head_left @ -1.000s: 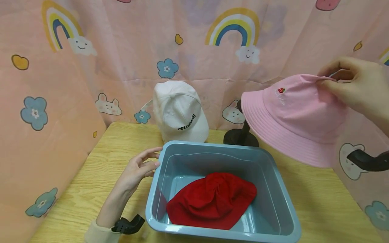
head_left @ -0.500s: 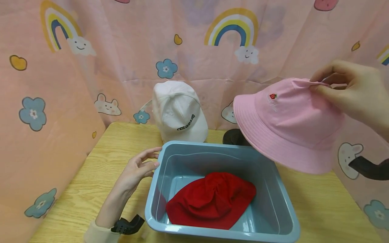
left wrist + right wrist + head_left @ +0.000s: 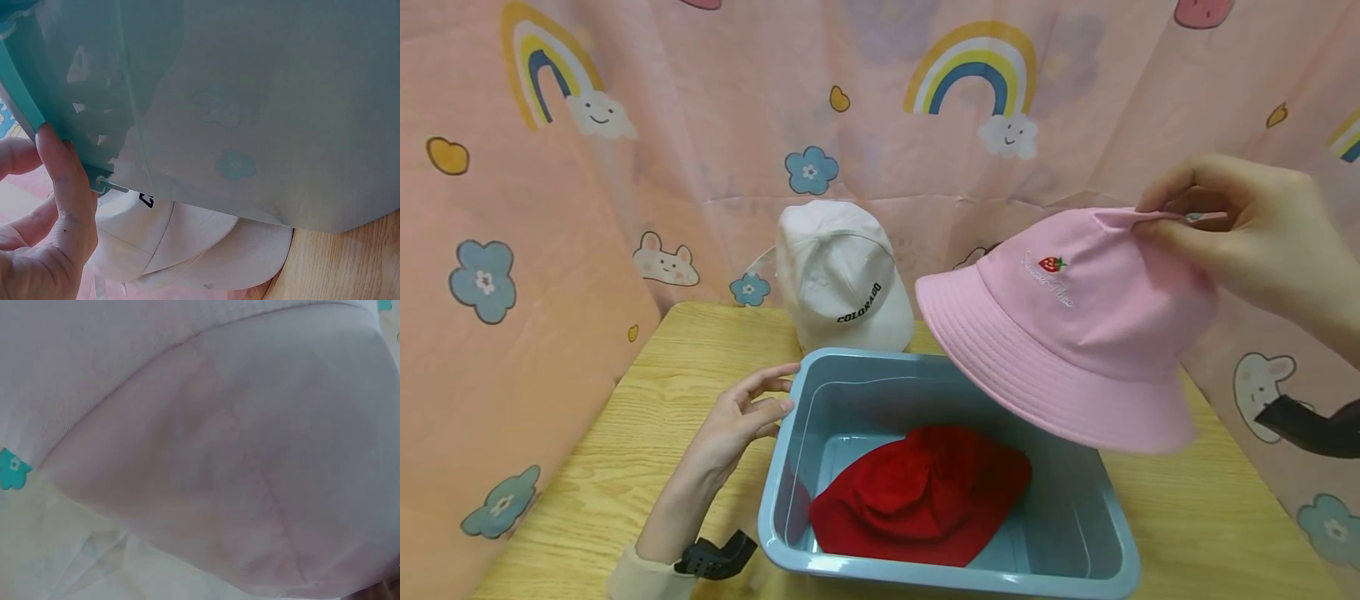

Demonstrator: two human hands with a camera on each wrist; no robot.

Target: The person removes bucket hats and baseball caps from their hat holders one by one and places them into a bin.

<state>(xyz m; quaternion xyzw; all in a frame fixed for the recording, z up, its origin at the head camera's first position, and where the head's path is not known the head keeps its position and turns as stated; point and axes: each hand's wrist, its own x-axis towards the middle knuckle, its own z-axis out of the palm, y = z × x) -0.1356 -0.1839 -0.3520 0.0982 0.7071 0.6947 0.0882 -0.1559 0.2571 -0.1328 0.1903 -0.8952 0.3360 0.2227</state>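
Note:
A pink bucket hat (image 3: 1067, 325) with a small strawberry on its front hangs tilted from my right hand (image 3: 1247, 225), whose thumb and fingers pinch the crown. The hat is above the right back part of a blue plastic tub (image 3: 947, 575), and its crown fills most of the right wrist view. Inside the tub lies a crumpled red hat (image 3: 925, 500). My left hand (image 3: 745, 417) touches the outside of the tub's left rim near the back corner with its fingertips. In the left wrist view, the fingers (image 3: 65, 187) lie against the rim's edge.
A white cap (image 3: 842, 275) marked COLORADO stands behind the tub. The wooden table (image 3: 647, 417) extends on both sides. A pink patterned cloth (image 3: 715, 108) hangs close behind. The black stand seen at the back earlier is now hidden behind the pink hat.
My right hand has moved left and down with the pink bucket hat, bringing it over the tub. My left hand, the red hat and the white cap have stayed put.

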